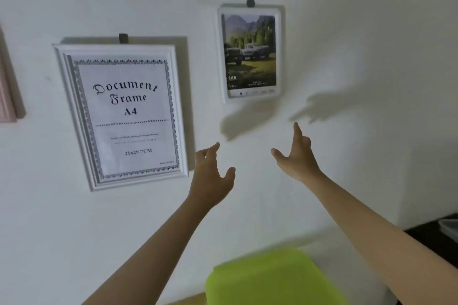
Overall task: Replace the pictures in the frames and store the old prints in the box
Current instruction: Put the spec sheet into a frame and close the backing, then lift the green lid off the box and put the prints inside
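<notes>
Reaching upward, the left hand (212, 176) and right hand (298, 156) are spread and empty; the small frame (250, 53) hangs upright at twelve o'clock between them, the right hand slightly nearer.

left hand (213, 176) raised, fingers loose, empty | right hand (296, 156) raised, fingers spread, empty | both below small white frame (249, 53) with truck print | large white frame (121, 116) hangs at left
</notes>
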A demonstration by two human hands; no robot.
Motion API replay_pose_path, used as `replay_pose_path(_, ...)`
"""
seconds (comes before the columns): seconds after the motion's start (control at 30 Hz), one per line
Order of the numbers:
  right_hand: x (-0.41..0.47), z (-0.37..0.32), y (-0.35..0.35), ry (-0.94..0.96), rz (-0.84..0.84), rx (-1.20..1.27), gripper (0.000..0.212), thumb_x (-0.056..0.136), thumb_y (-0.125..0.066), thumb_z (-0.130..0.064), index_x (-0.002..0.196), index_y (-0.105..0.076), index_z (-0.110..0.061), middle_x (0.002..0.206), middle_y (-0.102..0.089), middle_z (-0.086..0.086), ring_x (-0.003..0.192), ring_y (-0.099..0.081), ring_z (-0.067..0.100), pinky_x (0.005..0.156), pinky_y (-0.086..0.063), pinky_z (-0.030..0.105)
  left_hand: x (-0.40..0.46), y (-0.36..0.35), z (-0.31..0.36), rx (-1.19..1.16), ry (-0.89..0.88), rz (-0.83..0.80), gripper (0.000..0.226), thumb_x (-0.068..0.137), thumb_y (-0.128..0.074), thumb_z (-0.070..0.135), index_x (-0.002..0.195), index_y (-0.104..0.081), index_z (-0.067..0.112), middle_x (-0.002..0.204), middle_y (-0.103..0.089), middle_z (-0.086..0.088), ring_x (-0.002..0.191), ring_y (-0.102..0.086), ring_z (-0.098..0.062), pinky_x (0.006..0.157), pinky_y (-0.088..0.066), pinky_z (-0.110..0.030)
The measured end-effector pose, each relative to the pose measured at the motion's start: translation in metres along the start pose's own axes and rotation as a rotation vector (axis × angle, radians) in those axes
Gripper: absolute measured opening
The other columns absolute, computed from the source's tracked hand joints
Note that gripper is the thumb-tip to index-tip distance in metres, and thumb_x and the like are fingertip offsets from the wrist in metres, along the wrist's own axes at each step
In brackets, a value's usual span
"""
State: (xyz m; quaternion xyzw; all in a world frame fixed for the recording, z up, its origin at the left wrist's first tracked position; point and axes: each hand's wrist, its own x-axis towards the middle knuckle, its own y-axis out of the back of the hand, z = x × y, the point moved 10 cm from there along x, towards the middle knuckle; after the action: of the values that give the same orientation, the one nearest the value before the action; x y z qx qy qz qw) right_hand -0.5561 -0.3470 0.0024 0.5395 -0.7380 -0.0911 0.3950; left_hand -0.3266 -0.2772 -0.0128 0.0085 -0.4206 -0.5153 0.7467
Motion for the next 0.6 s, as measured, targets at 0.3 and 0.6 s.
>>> replay_pose_path(0.3,-0.111,0.163,-0.039,-0.291,-0.247,-0.150,0.081,0.089,-0.058,-0.038,0.149,-0.007,-0.020,0.146,-0.021,0.014,0.132,-0.034,0.029,0.101,-0.035,0.038,-0.156,-0.095,-0.110,0.042,0.443,-0.331,0.059,0.085,-0.062,0.024,0.138,-0.036,0.016,0.138,-0.030,-0.009,0.099,-0.046,-0.014,0.082,-0.034,-0.021)
replay_pose_path(0.6,-0.216,0.318,-0.086,-0.476,-0.642,-0.275,0.078,0.088,-0.057,-0.046,0.148,-0.012,-0.024,0.144,-0.023,0.015,0.133,-0.031,0.035,0.101,-0.039,0.043,-0.305,-0.136,-0.187,0.234,0.909,-0.449,0.065,0.081,-0.067,0.029,0.137,-0.039,0.013,0.134,-0.038,-0.023,0.123,-0.042,-0.036,0.100,-0.037,-0.040)
